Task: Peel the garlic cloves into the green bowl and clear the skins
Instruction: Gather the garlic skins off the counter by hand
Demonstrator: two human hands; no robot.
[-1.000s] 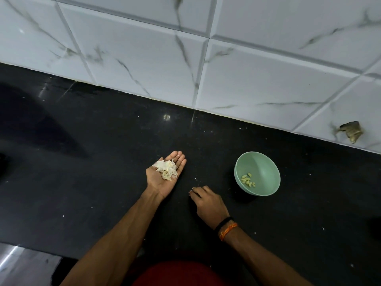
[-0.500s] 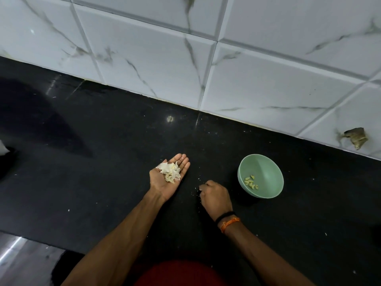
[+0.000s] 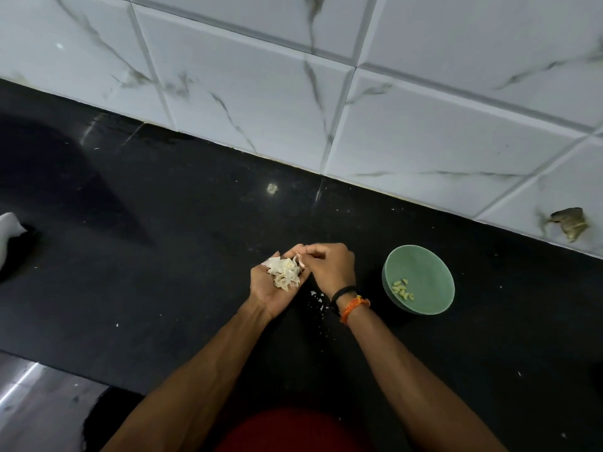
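My left hand (image 3: 270, 290) lies palm up over the black counter and carries a heap of pale garlic skins (image 3: 285, 272). My right hand (image 3: 331, 267), with a black and an orange band at the wrist, is over the left fingertips, its fingers curled and pinching a bit of skin at the heap's edge. The green bowl (image 3: 424, 265) stands on the counter just right of my right wrist. Several peeled garlic cloves (image 3: 403, 288) lie in its bottom. A few small skin flakes (image 3: 316, 298) lie on the counter between my wrists.
The black counter (image 3: 163, 256) runs back to a white marbled tile wall (image 3: 261, 93). A white object (image 3: 8, 225) shows at the far left edge. A brownish scrap (image 3: 569, 225) clings to the wall at the right. The counter's front edge is at lower left.
My right hand rose from the counter and moved left to the skins in my left palm. The left hand stayed palm up with the heap.
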